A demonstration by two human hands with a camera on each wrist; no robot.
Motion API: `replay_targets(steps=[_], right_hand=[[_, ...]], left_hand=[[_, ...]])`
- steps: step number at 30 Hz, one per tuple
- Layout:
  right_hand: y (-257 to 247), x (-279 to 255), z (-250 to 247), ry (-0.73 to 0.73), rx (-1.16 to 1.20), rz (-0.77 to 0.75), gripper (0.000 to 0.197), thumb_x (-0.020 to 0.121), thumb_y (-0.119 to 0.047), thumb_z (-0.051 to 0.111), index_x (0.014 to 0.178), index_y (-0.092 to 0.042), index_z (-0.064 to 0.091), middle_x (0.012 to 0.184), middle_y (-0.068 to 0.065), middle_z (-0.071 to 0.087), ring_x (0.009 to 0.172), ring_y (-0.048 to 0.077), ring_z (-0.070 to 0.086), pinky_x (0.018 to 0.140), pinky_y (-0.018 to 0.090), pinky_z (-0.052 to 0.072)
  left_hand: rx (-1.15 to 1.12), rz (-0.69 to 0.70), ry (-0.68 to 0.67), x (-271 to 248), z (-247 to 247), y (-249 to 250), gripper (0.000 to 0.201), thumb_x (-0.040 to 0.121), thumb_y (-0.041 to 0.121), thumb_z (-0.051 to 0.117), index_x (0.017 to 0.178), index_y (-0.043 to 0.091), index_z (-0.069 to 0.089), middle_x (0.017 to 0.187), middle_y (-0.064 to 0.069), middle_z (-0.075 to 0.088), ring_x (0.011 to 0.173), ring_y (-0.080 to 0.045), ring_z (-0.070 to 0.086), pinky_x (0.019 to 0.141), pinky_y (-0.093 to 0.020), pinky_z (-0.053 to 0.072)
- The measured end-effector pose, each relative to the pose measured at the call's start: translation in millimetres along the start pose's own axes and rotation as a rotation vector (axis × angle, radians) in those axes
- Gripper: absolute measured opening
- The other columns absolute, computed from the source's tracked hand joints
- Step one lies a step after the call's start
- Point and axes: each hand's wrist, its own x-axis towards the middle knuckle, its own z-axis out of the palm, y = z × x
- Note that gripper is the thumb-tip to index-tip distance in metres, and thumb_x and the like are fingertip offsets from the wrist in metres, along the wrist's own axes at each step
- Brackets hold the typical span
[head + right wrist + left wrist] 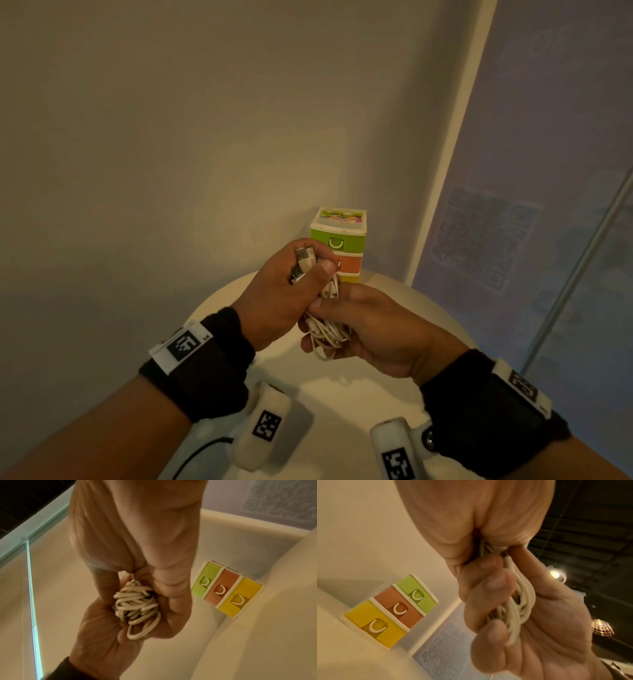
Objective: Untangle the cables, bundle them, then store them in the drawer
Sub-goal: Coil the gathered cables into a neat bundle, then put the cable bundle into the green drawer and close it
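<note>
White cables (325, 329) bunched in a loose wad, held in the air over the desk (394, 342), just near of the drawer unit. Judging by looks: light, limp, smooth round jacket, loops likely to spring apart. Grab mid-bundle, not the plugs. Left hand (277, 294) pinches the metal USB plugs (303, 262) at the top; right hand (373, 329) curls around the coil below. Small plastic drawer unit (340, 246): green, orange, yellow fronts with white U-pulls, all closed.
</note>
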Motion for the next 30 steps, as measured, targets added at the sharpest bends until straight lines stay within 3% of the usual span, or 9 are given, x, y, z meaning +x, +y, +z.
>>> replay_targets(steps=[3, 7, 12, 18, 21, 23, 25, 27, 30], right_hand=[[2, -1, -4, -0.016, 0.047, 0.019, 0.015, 0.096, -0.025, 0.052, 0.1, -0.016, 0.063, 0.086, 0.005, 0.064, 0.079, 0.02, 0.065, 0.077, 0.044, 0.056], [-1, 7, -5, 0.089, -0.035, -0.046, 0.016, 0.098, -0.028, 0.05, 0.104, -0.016, 0.059, 0.081, 0.004, 0.057, 0.063, 0.014, 0.055, 0.05, 0.027, 0.047], [-5, 18, -12, 0.139, -0.044, -0.074, 0.022, 0.098, -0.028, 0.049, 0.111, -0.011, 0.056, 0.08, 0.004, 0.055, 0.06, 0.013, 0.05, 0.043, 0.019, 0.034], [4, 28, -25, 0.21, -0.128, -0.055, 0.023, 0.097, -0.032, 0.051, 0.109, -0.014, 0.057, 0.081, 0.004, 0.055, 0.06, 0.013, 0.051, 0.045, 0.02, 0.037], [5, 35, -34, 0.269, -0.139, -0.05, 0.018, 0.098, -0.032, 0.049, 0.103, -0.017, 0.058, 0.08, 0.004, 0.054, 0.059, 0.013, 0.049, 0.046, 0.022, 0.035], [6, 39, -42, 0.332, -0.139, -0.039, 0.019, 0.098, -0.031, 0.049, 0.105, -0.015, 0.058, 0.08, 0.004, 0.054, 0.059, 0.013, 0.048, 0.045, 0.023, 0.034], [7, 43, -49, 0.381, -0.146, -0.038, 0.02, 0.099, -0.03, 0.048, 0.107, -0.015, 0.059, 0.08, 0.002, 0.055, 0.06, 0.014, 0.048, 0.044, 0.023, 0.033], [8, 47, -55, 0.419, -0.152, -0.044, 0.016, 0.099, -0.029, 0.047, 0.1, -0.02, 0.06, 0.079, 0.0, 0.056, 0.06, 0.014, 0.047, 0.044, 0.023, 0.033], [8, 52, -63, 0.478, -0.149, -0.043, 0.013, 0.099, -0.028, 0.047, 0.098, -0.022, 0.059, 0.08, 0.001, 0.055, 0.061, 0.013, 0.047, 0.045, 0.024, 0.035]], left_hand=[[-0.002, -0.009, -0.072, 7, 0, -6, 0.009, 0.094, 0.02, 0.054, 0.099, 0.014, 0.058, 0.083, -0.003, 0.064, 0.067, -0.011, 0.062, 0.05, -0.023, 0.05], [-0.1, -0.026, -0.094, 22, 0, -8, 0.022, 0.084, 0.033, 0.061, 0.098, 0.016, 0.059, 0.088, -0.009, 0.064, 0.079, -0.03, 0.059, 0.069, -0.05, 0.048], [-0.139, -0.042, -0.175, 42, -6, -9, 0.024, 0.084, 0.031, 0.061, 0.099, 0.014, 0.057, 0.089, -0.011, 0.063, 0.083, -0.031, 0.057, 0.076, -0.061, 0.045], [-0.126, -0.22, -0.359, 63, -14, -16, 0.012, 0.089, 0.02, 0.058, 0.101, 0.02, 0.057, 0.107, -0.01, 0.063, 0.097, -0.03, 0.056, 0.089, -0.051, 0.046], [-0.106, -0.315, -0.329, 76, -19, -23, 0.023, 0.095, 0.033, 0.053, 0.113, 0.019, 0.053, 0.117, -0.017, 0.06, 0.101, -0.024, 0.058, 0.089, -0.039, 0.048], [0.024, -0.392, -0.257, 87, -23, -30, 0.028, 0.1, 0.041, 0.038, 0.11, 0.022, 0.057, 0.111, -0.012, 0.063, 0.095, -0.019, 0.061, 0.089, -0.037, 0.047], [0.433, -0.36, -0.234, 101, -30, -38, 0.028, 0.102, 0.034, 0.032, 0.106, 0.024, 0.058, 0.112, -0.008, 0.065, 0.093, -0.018, 0.06, 0.083, -0.034, 0.046], [0.88, -0.294, -0.301, 114, -33, -51, 0.028, 0.1, 0.029, 0.035, 0.119, 0.026, 0.055, 0.124, -0.008, 0.061, 0.102, -0.023, 0.058, 0.088, -0.034, 0.046], [1.069, -0.246, -0.355, 126, -30, -67, 0.046, 0.094, 0.023, 0.04, 0.139, 0.034, 0.044, 0.137, -0.005, 0.055, 0.115, -0.026, 0.057, 0.096, -0.034, 0.047]])
